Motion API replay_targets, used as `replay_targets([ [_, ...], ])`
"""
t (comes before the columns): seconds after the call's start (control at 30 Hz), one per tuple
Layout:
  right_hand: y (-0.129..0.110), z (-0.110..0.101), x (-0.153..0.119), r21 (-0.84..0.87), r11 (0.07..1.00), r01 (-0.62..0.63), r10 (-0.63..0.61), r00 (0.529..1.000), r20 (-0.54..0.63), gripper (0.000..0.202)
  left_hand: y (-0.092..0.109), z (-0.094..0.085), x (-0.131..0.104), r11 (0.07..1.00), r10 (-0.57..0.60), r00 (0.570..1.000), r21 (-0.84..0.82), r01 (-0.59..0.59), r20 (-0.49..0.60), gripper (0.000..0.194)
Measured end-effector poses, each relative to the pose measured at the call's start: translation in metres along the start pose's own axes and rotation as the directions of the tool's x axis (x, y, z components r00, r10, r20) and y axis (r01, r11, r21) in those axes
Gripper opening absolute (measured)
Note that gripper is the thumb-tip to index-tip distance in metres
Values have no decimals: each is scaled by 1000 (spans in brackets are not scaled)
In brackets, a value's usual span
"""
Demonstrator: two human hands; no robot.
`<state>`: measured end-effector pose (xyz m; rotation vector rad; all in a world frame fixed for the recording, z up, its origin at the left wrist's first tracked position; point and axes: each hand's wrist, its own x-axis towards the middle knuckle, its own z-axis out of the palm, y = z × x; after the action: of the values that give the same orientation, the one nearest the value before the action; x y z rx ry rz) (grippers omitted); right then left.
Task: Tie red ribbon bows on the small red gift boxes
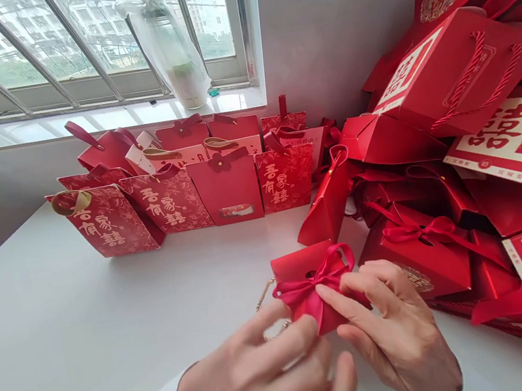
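A small red gift box [296, 260] lies on the white table in front of me, tied with a dark pink ribbon bow [296, 291]. Twisted pale cord [265, 292] shows at its left side. My right hand [396, 329] has its index finger pressed on the knot, with the other fingers bent about the right loop. Over the box's near left edge is my left hand [264, 373], its fingers apart and slightly blurred. It covers part of the box, and I see nothing held in it.
Several red gift bags [225, 191] stand in rows along the wall. A heap of red boxes [474, 72] rises at the right, close to my right hand. On the windowsill stands a bottle in a clear plastic bag [181, 69]. The white table [128, 329] extends left.
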<state>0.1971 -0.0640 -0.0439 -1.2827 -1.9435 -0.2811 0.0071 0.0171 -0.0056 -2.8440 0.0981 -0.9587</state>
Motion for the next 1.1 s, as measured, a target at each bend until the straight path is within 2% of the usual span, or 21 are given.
replay_targets([
  [0.07,0,1,0,-19,1000,13,-13,1000,-1,30,-12,-8,-1,985,-163,986,-58,162,-24,12],
  [0.13,-1,1,0,-39,999,22,-22,1000,-2,30,-24,-15,-1,938,-310,946,-130,321,97,14],
  [0.17,-1,1,0,-47,999,26,-26,1000,-4,30,-29,-17,-2,905,-369,911,-154,397,182,15],
  [0.23,-2,2,0,-66,997,31,-31,999,-9,30,-34,-19,-2,816,-493,805,-146,560,331,14],
  [0.33,-2,2,0,-94,995,43,-44,999,-13,33,-30,-13,-1,674,-632,636,-92,733,442,20],
  [0.4,-2,3,0,-112,992,58,-60,998,-11,34,-26,-8,0,609,-658,582,-117,785,477,21],
  [0.53,-2,3,0,-133,988,84,-87,996,-18,33,-23,-4,2,497,-677,530,-213,841,512,17],
  [0.63,-1,3,1,-114,988,106,-109,994,-18,33,-23,-3,1,464,-724,492,-187,866,484,19],
  [0.7,-1,4,1,-103,988,111,-113,994,-8,33,-23,-1,-1,492,-760,499,-133,860,416,16],
  [0.87,-2,4,0,-113,987,115,-115,993,13,33,-20,6,-2,597,-769,585,-39,801,259,13],
  [0.93,-2,3,0,-113,986,120,-118,993,23,34,-19,6,0,601,-771,595,-49,798,228,13],
  [1.0,-3,3,1,-110,986,121,-119,993,27,34,-19,6,2,574,-785,580,-94,813,220,13],
  [1.1,-3,3,1,-104,987,121,-119,993,23,33,-19,5,4,478,-817,514,-192,857,263,12],
])
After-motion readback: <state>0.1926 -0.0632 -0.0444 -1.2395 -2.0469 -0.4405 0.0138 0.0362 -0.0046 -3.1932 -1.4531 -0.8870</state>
